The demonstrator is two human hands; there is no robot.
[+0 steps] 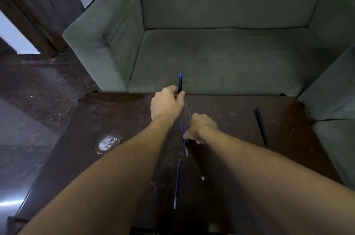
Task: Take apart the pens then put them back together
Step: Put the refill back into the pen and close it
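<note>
The black pen barrel (180, 84) stood nearly upright above the far edge of the worktop (115, 138), its blue tip pointing up and away toward the grey sofa (221, 52). The left hand (166, 104) was closed around its lower end, so only the upper part showed above the fingers. Nearer, a blue refill (184, 139) ran lengthwise toward the viewer, pinched in the closed right hand (201, 129); its middle was hidden behind the thumb, and whether that hand held anything more could not be made out. A second blue refill (176, 183) lay loose on the worktop between the forearms, on the same near-to-far axis. A whole dark pen (260, 125) lay well to the right, apart from both hands.
</note>
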